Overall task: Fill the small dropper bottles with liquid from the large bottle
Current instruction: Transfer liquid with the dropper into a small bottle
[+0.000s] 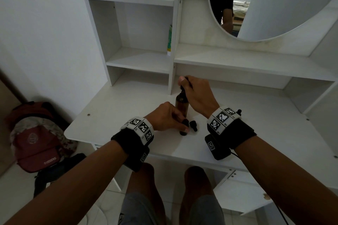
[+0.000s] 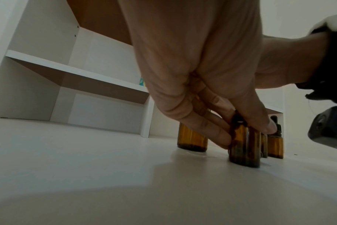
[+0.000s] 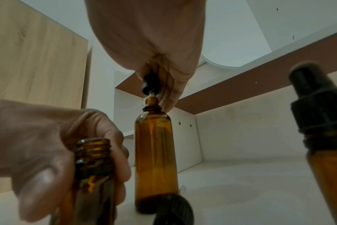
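**Hidden and cut-off parts**

In the head view the right hand (image 1: 196,95) covers the neck of the large bottle (image 1: 181,105), and the left hand (image 1: 165,119) hides most of the small bottle (image 1: 183,130). In the right wrist view the capped bottle (image 3: 325,159) is blurred and cut by the right edge; a black cap (image 3: 173,211) is cut by the bottom edge. Liquid levels cannot be told through the amber glass. In the left wrist view a third bottle (image 2: 264,144) is mostly hidden.
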